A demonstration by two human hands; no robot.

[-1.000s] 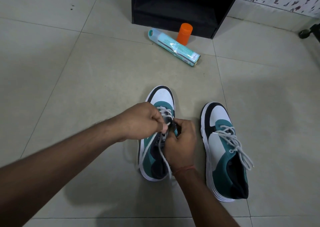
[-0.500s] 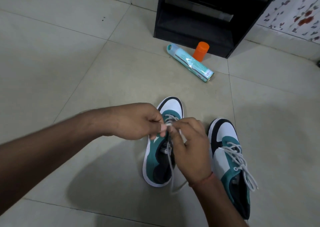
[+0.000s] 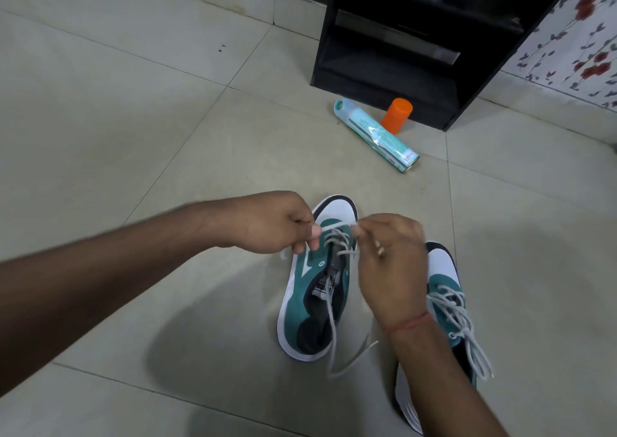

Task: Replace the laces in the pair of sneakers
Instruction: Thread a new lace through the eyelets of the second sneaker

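Both hands rose; left grip (image 3: 277,224) and right grip (image 3: 389,253) pinch lace (image 3: 335,226).

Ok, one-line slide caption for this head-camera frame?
Both hands, left hand and right hand, pinch a white lace taut over the left sneaker; the right sneaker stays laced.

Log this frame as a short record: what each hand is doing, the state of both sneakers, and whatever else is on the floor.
left hand: pinches the lace at the left sneaker's toe end
right hand: pinches the same lace from the other side
left sneaker: partly laced, loose lace tail trailing past the heel
right sneaker: laced, untouched, partly hidden by the right wrist
floor items: teal tube lying down, orange bottle upright, both before a black cabinet
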